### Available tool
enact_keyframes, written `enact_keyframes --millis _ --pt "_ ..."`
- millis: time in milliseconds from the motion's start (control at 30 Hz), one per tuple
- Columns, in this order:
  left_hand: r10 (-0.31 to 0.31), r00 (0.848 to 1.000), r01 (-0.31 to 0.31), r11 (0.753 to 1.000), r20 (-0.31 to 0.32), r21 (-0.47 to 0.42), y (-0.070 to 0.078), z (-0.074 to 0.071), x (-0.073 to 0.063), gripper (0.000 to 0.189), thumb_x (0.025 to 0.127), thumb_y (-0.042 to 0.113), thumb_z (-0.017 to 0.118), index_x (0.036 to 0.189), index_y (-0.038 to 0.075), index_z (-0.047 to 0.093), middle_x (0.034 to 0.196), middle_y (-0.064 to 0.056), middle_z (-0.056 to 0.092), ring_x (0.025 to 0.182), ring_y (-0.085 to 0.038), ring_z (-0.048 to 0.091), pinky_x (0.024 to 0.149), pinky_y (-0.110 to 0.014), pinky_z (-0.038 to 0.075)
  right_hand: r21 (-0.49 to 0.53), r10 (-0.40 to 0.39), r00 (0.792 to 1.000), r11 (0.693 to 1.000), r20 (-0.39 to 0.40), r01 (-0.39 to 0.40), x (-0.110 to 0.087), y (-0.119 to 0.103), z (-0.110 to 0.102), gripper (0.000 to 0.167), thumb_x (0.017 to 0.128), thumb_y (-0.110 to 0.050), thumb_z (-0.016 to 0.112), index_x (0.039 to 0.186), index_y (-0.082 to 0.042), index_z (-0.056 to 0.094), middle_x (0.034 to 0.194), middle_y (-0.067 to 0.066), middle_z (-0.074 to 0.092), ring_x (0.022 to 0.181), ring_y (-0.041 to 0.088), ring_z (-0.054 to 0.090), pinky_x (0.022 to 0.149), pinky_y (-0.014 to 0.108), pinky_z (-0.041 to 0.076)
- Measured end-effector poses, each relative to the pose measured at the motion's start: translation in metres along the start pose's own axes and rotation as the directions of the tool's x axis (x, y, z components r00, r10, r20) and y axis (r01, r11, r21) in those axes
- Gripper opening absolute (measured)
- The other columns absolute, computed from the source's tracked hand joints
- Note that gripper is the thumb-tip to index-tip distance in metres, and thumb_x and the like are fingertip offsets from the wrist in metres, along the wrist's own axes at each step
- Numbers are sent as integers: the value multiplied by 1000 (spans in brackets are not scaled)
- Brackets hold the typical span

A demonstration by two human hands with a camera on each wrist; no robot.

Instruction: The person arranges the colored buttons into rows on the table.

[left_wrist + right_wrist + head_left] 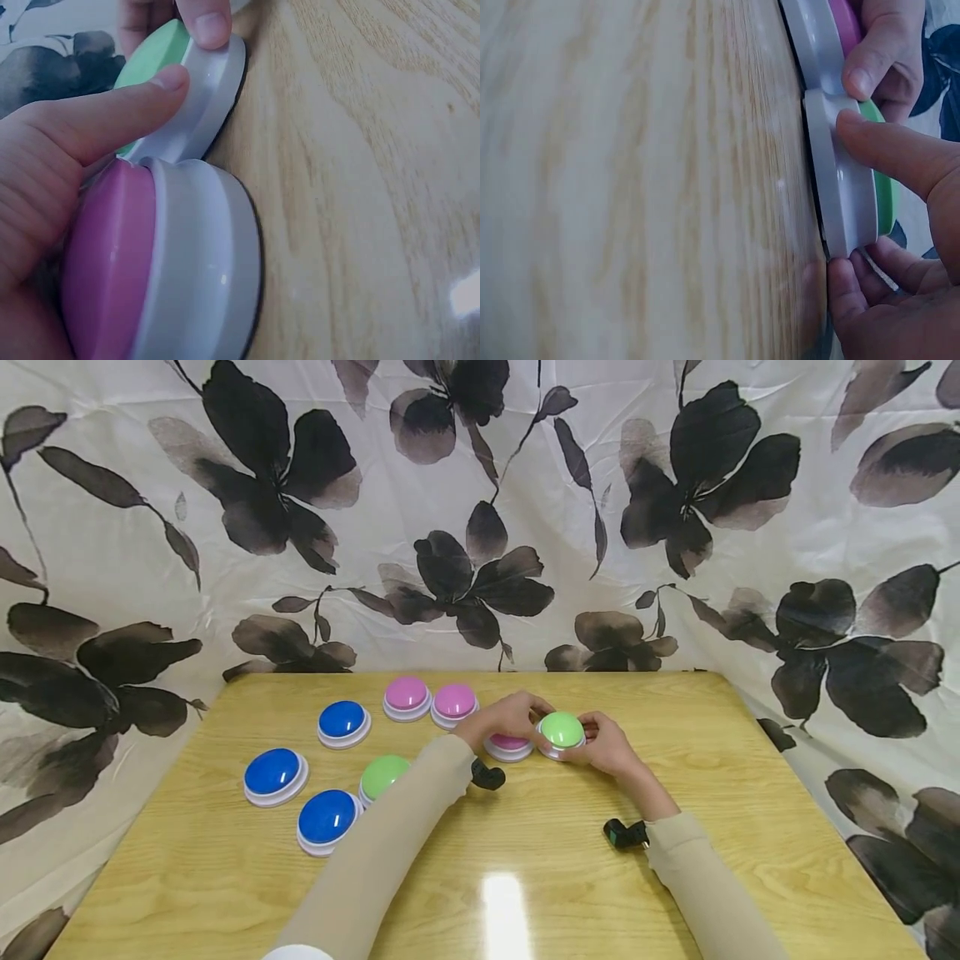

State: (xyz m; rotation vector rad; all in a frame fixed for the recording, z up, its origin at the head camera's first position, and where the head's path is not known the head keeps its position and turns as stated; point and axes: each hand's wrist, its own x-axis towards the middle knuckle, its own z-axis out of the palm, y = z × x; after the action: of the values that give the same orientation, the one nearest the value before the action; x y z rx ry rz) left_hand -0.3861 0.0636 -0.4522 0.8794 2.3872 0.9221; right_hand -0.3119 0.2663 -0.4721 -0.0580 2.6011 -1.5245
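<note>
A green push button (562,729) with a white round base sits between my two hands, its base right at the tabletop. My right hand (606,745) grips that base, thumb on the near side and fingertips curled around the far edge in the right wrist view. From the other side my left hand (512,717) pinches the same button, its thumb (142,112) along the rim. Under the left hand a pink push button (112,262) stands against the green one, their white bases touching; in the head view the hand partly covers this pink button (510,744).
Two more pink buttons (454,702) stand at the back, left of my hands. Farther left are several blue buttons (272,772). A second green button (383,775) is partly hidden by my left sleeve. A floral cloth (450,527) hangs behind the wooden table (570,877).
</note>
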Motion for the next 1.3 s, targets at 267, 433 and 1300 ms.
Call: enact_keyframes --millis 267,433,1300 --pt "73 996 -72 997 -54 14 2 -24 -12 70 77 19 83 136 -2 51 132 -16 56 119 -30 52 100 -33 42 81 4 1000 997 -11 -4 -6 -10 -14 86 78 -17 83 145 4 33 147 23 33 134 39 33 106 50 35" --pt "78 992 -78 997 -97 4 5 -49 -36 59 82 15 78 134 1 54 130 -18 57 121 -33 51 103 -40 40 153 -20 998 988 -66 30 -11 -24 -32 67 88 -21 74 141 3 40 145 23 38 132 38 37 104 50 37" --pt "75 984 -72 997 -160 25 -23 -68 -199 43 90 21 71 127 2 61 123 -10 62 115 -35 55 97 -55 42 105 -197 966 978 169 181 -55 -62 2 40 92 -15 69 123 6 56 124 24 56 112 33 55 86 33 51"
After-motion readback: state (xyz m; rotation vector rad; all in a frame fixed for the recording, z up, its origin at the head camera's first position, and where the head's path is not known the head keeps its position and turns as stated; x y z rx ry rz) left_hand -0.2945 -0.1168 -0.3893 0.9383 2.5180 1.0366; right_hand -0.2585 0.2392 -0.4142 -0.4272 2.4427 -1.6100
